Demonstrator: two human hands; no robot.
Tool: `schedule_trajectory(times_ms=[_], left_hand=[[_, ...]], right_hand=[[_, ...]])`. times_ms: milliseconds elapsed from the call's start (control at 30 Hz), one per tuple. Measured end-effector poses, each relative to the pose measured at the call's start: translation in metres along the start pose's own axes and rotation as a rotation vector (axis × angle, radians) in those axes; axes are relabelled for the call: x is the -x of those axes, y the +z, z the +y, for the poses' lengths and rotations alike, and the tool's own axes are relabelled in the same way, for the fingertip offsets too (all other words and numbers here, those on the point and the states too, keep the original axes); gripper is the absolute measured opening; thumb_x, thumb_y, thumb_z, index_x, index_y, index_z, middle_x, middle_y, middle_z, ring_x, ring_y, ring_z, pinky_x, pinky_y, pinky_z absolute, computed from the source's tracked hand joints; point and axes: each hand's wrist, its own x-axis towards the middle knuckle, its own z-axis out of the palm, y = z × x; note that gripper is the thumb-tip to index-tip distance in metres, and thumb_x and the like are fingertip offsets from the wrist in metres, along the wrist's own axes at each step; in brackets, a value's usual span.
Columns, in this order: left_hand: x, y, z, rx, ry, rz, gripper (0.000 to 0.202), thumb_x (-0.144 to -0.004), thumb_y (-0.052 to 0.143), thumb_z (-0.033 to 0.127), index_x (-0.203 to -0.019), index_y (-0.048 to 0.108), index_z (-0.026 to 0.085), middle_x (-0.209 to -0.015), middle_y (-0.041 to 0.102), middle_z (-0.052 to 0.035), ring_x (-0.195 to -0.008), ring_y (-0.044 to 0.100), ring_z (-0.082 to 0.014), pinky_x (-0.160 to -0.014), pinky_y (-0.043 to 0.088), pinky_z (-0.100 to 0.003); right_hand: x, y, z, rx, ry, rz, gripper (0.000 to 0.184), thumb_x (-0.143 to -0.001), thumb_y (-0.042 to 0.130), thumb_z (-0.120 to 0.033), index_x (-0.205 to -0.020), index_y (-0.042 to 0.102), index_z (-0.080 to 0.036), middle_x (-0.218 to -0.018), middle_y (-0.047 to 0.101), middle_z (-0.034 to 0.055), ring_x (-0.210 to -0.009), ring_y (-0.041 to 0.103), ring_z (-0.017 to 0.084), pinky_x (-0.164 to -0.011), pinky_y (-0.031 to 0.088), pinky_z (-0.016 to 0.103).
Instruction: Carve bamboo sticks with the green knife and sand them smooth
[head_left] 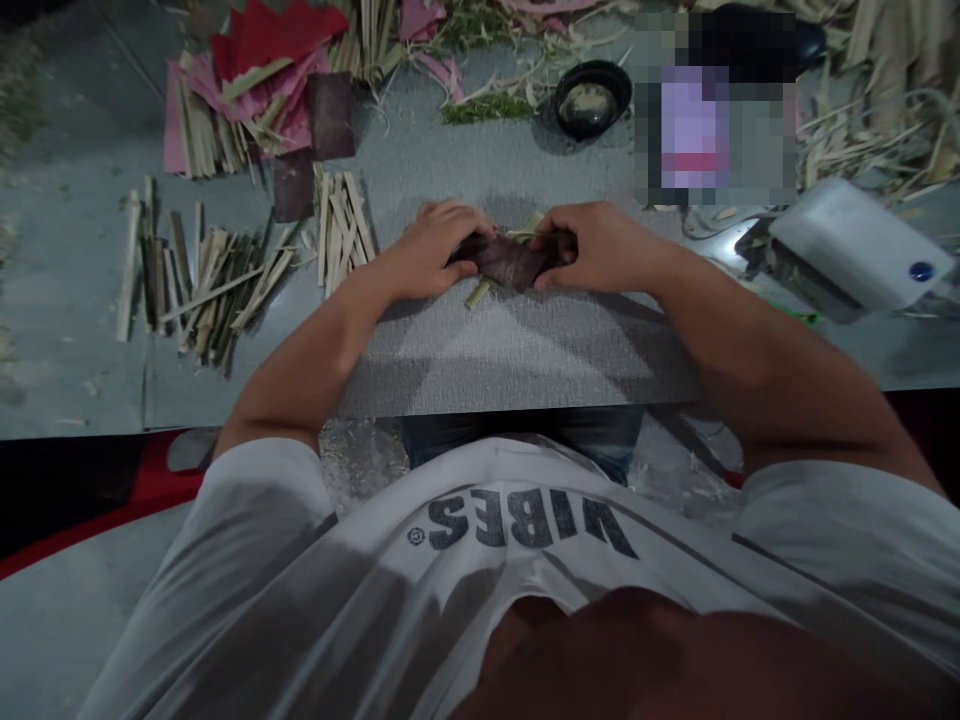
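A dark brown sheet (514, 263) is stretched between my two hands, just above or on the grey textured mat (435, 345). My left hand (442, 248) pinches its left end, thumb below and fingers above. At the other end my right hand (589, 245) has its fingers curled round the gathered sheet. A pale green strip (478, 293) pokes out from under the sheet toward me, and a similar bit shows by my right fingers. Whether these are one strip is hidden by the sheet.
Left of the mat lie piles of cut strips (214, 285) and more strips (345, 225). Flat brown sheets (331, 115) sit near red cloth (274, 40). Beyond my hands is a black bowl (592, 100). A whitish box-shaped device (855, 250) stands at right, near loose dried fibres (862, 140).
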Motion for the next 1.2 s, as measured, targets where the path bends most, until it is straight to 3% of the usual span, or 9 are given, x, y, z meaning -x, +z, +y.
schedule_trajectory(times_ms=[167,300,400,500,600,733,967,1067,1200], left_hand=[[-0.001,-0.002,0.002,-0.003,-0.005,-0.027,0.051,-0.105,0.079,0.036,-0.154,0.089,0.048,-0.177,0.083,-0.0075,-0.173,0.07,-0.0462,-0.148,0.048,-0.081],[-0.002,0.0,0.003,-0.01,-0.012,-0.042,0.046,-0.107,0.077,0.037,-0.15,0.091,0.046,-0.18,0.079,-0.0092,-0.177,0.065,-0.0478,-0.148,0.045,-0.083],[-0.002,0.004,0.008,-0.022,-0.092,0.036,0.045,-0.109,0.076,0.036,-0.151,0.088,0.045,-0.182,0.076,-0.009,-0.181,0.059,-0.0472,-0.146,0.045,-0.084],[-0.002,0.005,0.021,-0.032,-0.225,0.129,0.045,-0.11,0.073,0.031,-0.154,0.081,0.043,-0.17,0.081,-0.0101,-0.171,0.061,-0.0449,-0.142,0.046,-0.083],[0.0,0.001,0.035,-0.008,-0.274,0.076,0.039,-0.107,0.071,0.023,-0.145,0.075,0.034,-0.159,0.08,-0.0128,-0.157,0.067,-0.0394,-0.138,0.049,-0.076],[0.005,-0.002,0.037,0.039,-0.257,0.004,0.058,-0.093,0.085,0.022,-0.147,0.065,0.032,-0.162,0.075,-0.0155,-0.156,0.069,-0.0421,-0.138,0.051,-0.072],[0.006,0.01,0.016,0.08,-0.171,0.041,0.09,-0.084,0.113,0.047,-0.157,0.061,0.033,-0.169,0.07,-0.0186,-0.162,0.069,-0.0541,-0.137,0.053,-0.078],[0.005,0.011,0.021,0.075,-0.173,0.06,0.095,-0.083,0.119,0.053,-0.155,0.061,0.032,-0.168,0.072,-0.0173,-0.162,0.069,-0.0528,-0.139,0.052,-0.077],[0.004,0.009,0.032,0.054,-0.206,0.061,0.089,-0.086,0.118,0.047,-0.153,0.062,0.031,-0.163,0.075,-0.0157,-0.156,0.073,-0.0475,-0.14,0.052,-0.074]], right_hand=[[0.003,0.007,-0.005,-0.181,-0.015,0.021,0.055,-0.08,0.119,-0.044,-0.117,0.082,-0.029,-0.106,0.088,0.0058,-0.099,0.076,0.032,-0.1,0.067,0.054],[0.006,0.008,-0.008,-0.18,-0.015,-0.001,0.036,-0.09,0.111,-0.046,-0.111,0.084,-0.032,-0.105,0.088,0.0057,-0.101,0.079,0.034,-0.107,0.067,0.06],[0.006,0.008,-0.01,-0.126,-0.014,0.011,0.027,-0.091,0.105,-0.045,-0.105,0.085,-0.032,-0.099,0.086,0.0047,-0.096,0.079,0.034,-0.104,0.067,0.06],[0.007,0.009,-0.013,-0.02,-0.039,0.037,0.023,-0.095,0.099,-0.047,-0.105,0.086,-0.032,-0.1,0.086,0.0061,-0.096,0.075,0.033,-0.101,0.064,0.055],[0.007,0.01,-0.015,0.042,-0.087,0.03,0.024,-0.099,0.096,-0.052,-0.105,0.083,-0.032,-0.107,0.087,0.0096,-0.099,0.073,0.034,-0.103,0.059,0.055],[0.004,0.016,-0.011,0.105,-0.17,0.018,0.023,-0.101,0.091,-0.053,-0.107,0.081,-0.033,-0.113,0.087,0.0112,-0.106,0.078,0.039,-0.107,0.059,0.058],[0.002,0.028,-0.009,0.23,-0.202,0.081,0.018,-0.1,0.082,-0.036,-0.117,0.085,-0.032,-0.13,0.088,0.0119,-0.116,0.085,0.042,-0.107,0.067,0.059],[0.004,0.031,-0.011,0.285,-0.187,0.124,0.025,-0.1,0.082,-0.03,-0.125,0.085,-0.032,-0.148,0.084,0.0135,-0.124,0.083,0.043,-0.11,0.068,0.06],[0.007,0.033,-0.017,0.297,-0.174,0.118,0.027,-0.104,0.08,-0.026,-0.131,0.083,-0.031,-0.158,0.08,0.0149,-0.123,0.083,0.043,-0.106,0.068,0.059]])
